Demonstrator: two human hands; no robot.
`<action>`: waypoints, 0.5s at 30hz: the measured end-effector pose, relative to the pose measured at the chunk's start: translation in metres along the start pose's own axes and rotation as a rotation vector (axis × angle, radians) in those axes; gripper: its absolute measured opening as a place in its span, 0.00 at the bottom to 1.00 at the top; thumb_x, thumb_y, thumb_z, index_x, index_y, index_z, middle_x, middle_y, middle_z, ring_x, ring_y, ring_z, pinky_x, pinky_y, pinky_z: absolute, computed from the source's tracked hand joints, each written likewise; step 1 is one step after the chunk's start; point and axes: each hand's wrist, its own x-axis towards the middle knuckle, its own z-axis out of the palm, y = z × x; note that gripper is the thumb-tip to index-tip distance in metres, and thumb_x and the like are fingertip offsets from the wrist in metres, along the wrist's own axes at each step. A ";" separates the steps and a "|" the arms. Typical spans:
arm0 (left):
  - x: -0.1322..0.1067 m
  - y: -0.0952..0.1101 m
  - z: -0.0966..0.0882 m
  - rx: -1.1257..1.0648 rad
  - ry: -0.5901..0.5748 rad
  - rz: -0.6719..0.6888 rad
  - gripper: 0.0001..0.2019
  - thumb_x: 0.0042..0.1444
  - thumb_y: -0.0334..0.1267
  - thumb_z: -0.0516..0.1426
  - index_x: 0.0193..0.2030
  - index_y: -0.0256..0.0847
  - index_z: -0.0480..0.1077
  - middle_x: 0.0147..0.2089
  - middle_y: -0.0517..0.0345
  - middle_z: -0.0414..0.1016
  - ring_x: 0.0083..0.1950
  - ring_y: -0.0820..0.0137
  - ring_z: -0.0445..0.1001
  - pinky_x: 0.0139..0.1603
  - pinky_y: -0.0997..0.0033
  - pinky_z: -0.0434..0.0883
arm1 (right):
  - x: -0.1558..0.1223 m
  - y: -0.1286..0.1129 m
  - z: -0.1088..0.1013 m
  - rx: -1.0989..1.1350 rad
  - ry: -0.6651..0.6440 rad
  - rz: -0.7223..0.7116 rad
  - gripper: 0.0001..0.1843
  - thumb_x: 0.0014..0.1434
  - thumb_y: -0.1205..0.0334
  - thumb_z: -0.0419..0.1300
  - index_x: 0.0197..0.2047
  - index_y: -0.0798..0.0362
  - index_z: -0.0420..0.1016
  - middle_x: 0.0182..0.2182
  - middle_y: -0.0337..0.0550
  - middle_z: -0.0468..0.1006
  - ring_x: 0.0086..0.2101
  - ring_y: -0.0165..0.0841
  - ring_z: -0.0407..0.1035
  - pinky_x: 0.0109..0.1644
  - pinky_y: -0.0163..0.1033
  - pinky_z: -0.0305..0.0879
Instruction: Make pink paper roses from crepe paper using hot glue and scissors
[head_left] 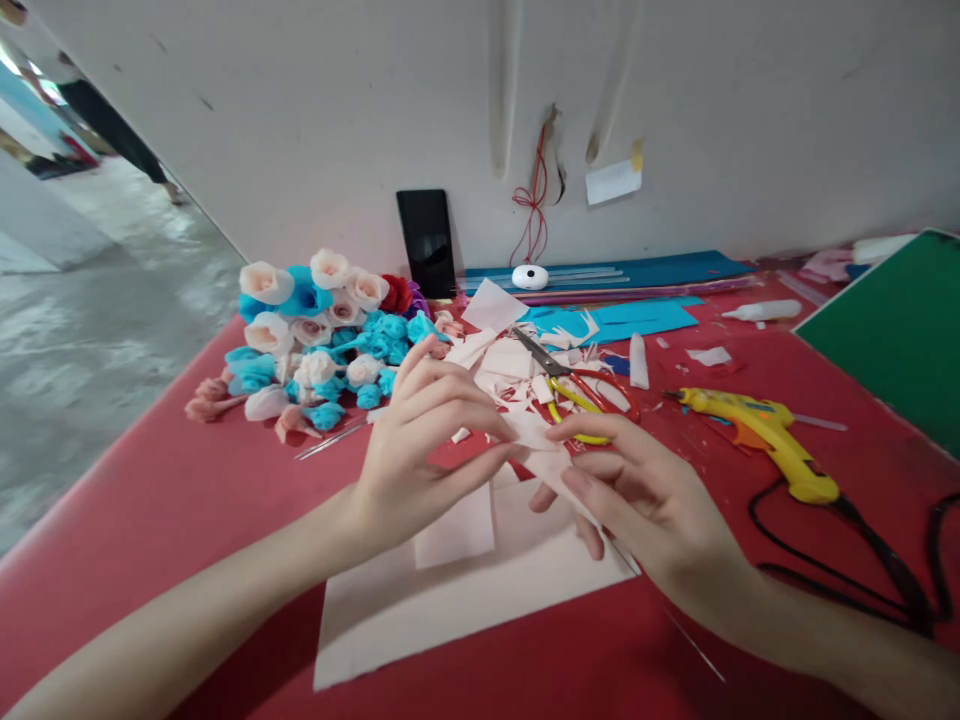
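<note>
Between my two hands is a small piece of pale pink paper [546, 462], held up above the table. My left hand [431, 445] pinches its left edge between thumb and fingers. On the other side, my right hand [637, 495] grips the piece between thumb and fingers. Below them lies a large pale pink sheet [390, 625] with a smaller cut square [457, 530] on top. Just beyond my hands, scissors with red and yellow handles [577, 390] rest on a heap of pale paper scraps [510, 360].
Pink, white and blue paper flowers [322, 340] are piled at the left. A yellow glue gun [765, 435] with a black cord lies right, near a green board [892, 340]. A black phone [427, 243] leans on the wall; blue paper [645, 318] lies at the back.
</note>
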 end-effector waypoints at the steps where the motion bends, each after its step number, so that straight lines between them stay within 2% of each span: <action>1: 0.000 0.000 0.000 -0.001 0.000 -0.001 0.06 0.50 0.31 0.60 0.30 0.43 0.66 0.27 0.64 0.72 0.33 0.71 0.69 0.52 0.53 0.63 | 0.000 -0.001 0.000 0.024 -0.012 0.008 0.09 0.62 0.61 0.51 0.46 0.46 0.63 0.28 0.36 0.76 0.18 0.20 0.61 0.23 0.26 0.61; 5: 0.001 -0.002 -0.001 -0.030 0.001 -0.005 0.06 0.49 0.32 0.61 0.30 0.43 0.66 0.27 0.64 0.72 0.33 0.71 0.70 0.50 0.55 0.65 | 0.001 -0.003 0.000 0.085 -0.022 0.006 0.08 0.62 0.62 0.51 0.46 0.49 0.62 0.28 0.38 0.76 0.18 0.19 0.61 0.22 0.25 0.59; 9: 0.000 -0.002 -0.002 -0.014 0.017 0.011 0.06 0.50 0.30 0.59 0.30 0.44 0.66 0.27 0.64 0.72 0.34 0.70 0.70 0.54 0.50 0.62 | 0.002 -0.004 0.000 0.151 -0.033 0.037 0.10 0.63 0.61 0.51 0.48 0.49 0.59 0.28 0.38 0.77 0.18 0.19 0.60 0.21 0.24 0.57; 13: -0.001 0.001 -0.002 0.042 0.050 0.031 0.06 0.49 0.31 0.60 0.30 0.46 0.66 0.26 0.65 0.72 0.33 0.70 0.70 0.56 0.47 0.61 | 0.002 -0.004 0.000 0.214 -0.121 0.111 0.15 0.63 0.59 0.49 0.53 0.47 0.53 0.29 0.38 0.76 0.18 0.19 0.60 0.21 0.24 0.57; 15: -0.001 0.002 -0.003 0.066 0.059 0.043 0.06 0.49 0.31 0.60 0.30 0.46 0.67 0.26 0.65 0.71 0.33 0.69 0.70 0.55 0.46 0.62 | 0.001 -0.002 0.001 0.229 -0.153 0.138 0.20 0.62 0.60 0.52 0.55 0.47 0.50 0.30 0.39 0.76 0.19 0.19 0.60 0.22 0.25 0.58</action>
